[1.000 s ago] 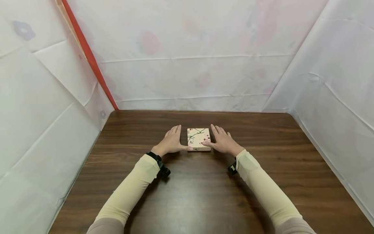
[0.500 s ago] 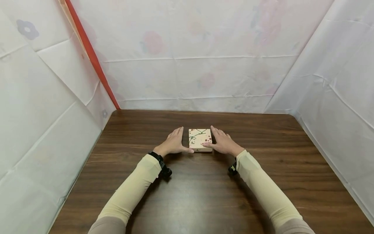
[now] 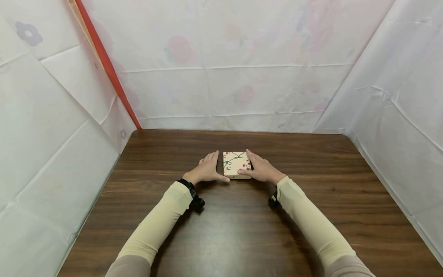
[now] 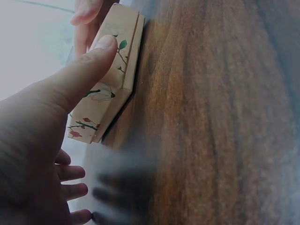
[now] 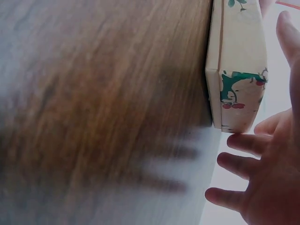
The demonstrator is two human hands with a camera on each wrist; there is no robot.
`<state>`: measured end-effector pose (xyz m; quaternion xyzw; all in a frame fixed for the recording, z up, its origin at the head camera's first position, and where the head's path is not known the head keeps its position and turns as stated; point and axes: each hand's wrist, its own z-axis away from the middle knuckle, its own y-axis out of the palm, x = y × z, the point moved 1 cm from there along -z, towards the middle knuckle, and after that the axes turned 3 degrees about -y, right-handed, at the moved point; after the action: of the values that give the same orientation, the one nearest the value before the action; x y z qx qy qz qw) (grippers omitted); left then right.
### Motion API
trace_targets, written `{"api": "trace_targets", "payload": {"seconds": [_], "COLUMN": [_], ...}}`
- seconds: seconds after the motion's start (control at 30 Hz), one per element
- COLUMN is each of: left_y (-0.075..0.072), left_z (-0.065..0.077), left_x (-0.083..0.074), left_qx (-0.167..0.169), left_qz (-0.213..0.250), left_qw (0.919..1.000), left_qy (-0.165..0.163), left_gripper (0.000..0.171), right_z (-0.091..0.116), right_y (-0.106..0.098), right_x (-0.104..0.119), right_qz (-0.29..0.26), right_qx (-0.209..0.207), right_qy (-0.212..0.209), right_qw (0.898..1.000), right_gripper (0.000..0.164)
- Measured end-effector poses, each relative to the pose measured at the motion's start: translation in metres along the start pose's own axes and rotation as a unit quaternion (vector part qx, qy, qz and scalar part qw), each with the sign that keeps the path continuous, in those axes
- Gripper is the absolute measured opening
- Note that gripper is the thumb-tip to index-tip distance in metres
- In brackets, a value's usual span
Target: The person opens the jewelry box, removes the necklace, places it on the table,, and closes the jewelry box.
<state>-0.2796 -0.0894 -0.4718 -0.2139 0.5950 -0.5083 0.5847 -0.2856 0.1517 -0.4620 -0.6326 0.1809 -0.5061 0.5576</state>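
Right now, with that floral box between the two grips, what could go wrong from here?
The floral box could slide: in the head view a gap shows between the left grip's straight fingers and its side, so if the right grip pushes first, it may skid over the glossy wood-grain tabletop.

It might also come apart: a seam runs low along its side, so lifting only the upper part could leave the base behind.

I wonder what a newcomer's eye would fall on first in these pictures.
Probably the floral-patterned cream box on the dark wooden table, framed by the left hand and right hand. Next, perhaps, the bright red strip slanting down the pale backdrop at the head view's left.
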Motion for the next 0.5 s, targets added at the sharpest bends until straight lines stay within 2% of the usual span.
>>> {"api": "trace_targets", "payload": {"seconds": [0.5], "left_y": [0.0048], "left_z": [-0.007], "left_x": [0.0028], "left_qx": [0.017], "left_qz": [-0.018], "left_qw": [0.9997], "left_qy": [0.004], "left_gripper": [0.129], "right_z": [-0.009], "right_y": [0.0047], "right_x": [-0.0059], "right_qz": [-0.016], "right_qx": [0.0], "right_qy": [-0.013], "right_qw": [1.0], "right_gripper": [0.109]}}
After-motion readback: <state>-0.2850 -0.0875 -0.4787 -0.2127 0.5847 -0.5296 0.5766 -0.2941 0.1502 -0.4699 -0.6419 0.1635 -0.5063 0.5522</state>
